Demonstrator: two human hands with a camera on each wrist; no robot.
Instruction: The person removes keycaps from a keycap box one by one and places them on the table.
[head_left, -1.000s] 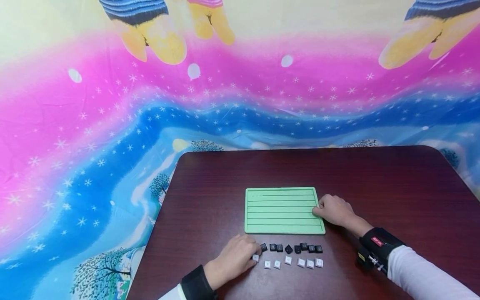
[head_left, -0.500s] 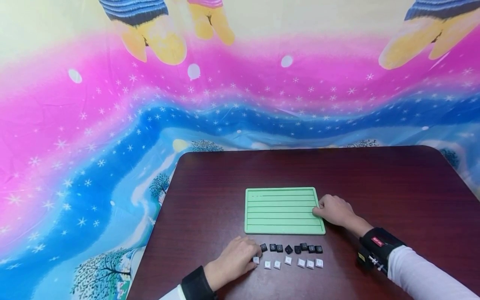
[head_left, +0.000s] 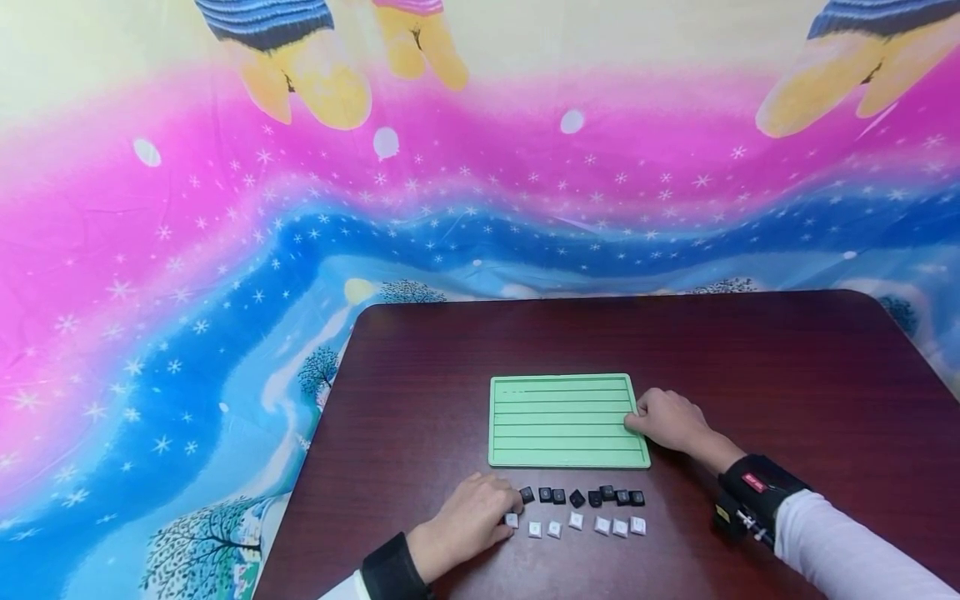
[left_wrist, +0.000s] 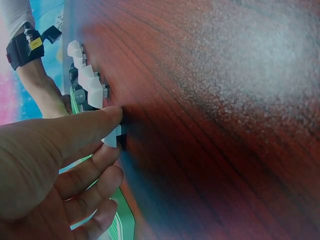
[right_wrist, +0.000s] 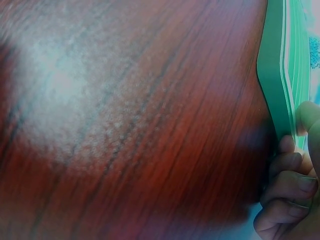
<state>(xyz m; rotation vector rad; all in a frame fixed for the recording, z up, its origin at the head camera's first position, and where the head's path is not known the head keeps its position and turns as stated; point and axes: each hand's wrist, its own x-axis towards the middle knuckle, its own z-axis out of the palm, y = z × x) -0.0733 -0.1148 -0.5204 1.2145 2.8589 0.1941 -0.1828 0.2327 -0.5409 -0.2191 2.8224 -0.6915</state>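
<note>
At the left end of a row of white keycaps, my left hand pinches one white keycap between thumb and fingers, low over the table. The other left fingers curl loosely beneath it in the left wrist view. Behind the white row lies a row of black keycaps, its left end close to my fingertips. My right hand grips the right edge of a green lined board, thumb on top. In the right wrist view the remaining fingers curl beside the board's thick side.
The keycaps lie on a dark reddish-brown table, in front of the board. A colourful patterned cloth hangs behind the table's far edge. Each wrist wears a black strap.
My left fingers and the white keycap have shifted very slightly toward me since one second ago. The right hand and the board stay put.
</note>
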